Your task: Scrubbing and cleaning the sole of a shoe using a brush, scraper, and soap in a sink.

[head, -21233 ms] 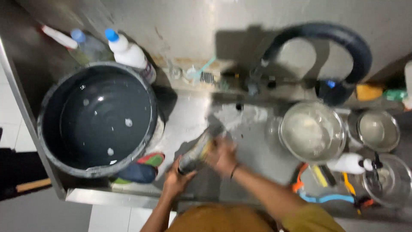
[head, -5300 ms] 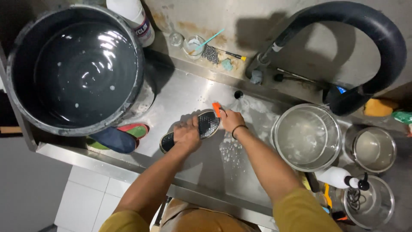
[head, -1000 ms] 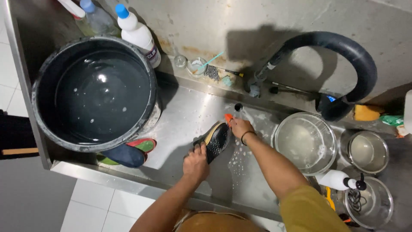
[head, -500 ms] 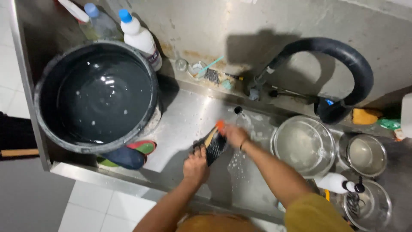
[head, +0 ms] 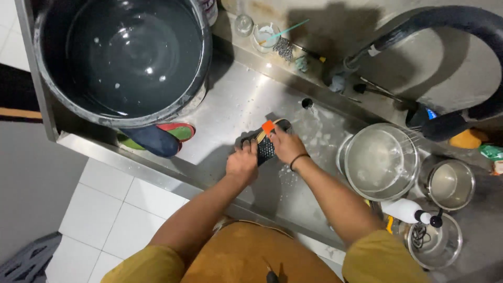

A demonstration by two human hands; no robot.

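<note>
A black shoe (head: 265, 150) with a patterned sole lies sole-up on the wet steel sink floor (head: 236, 110). My left hand (head: 242, 163) grips its near end. My right hand (head: 285, 145) presses an orange-handled brush (head: 268, 127) against the far end of the sole. A dark band is on my right wrist. Soapy foam lies on the steel just right of the shoe.
A large dark bucket of water (head: 123, 57) fills the upper left, with more footwear (head: 157, 139) under its rim. Steel bowls (head: 381, 161) and pots (head: 449, 183) stand at right beside a white bottle (head: 406, 210). A black hose (head: 445, 21) arches over the tap.
The view has closed in on the sink. My hands have stayed on the shoe, and the brush has shifted slightly along the sole.
</note>
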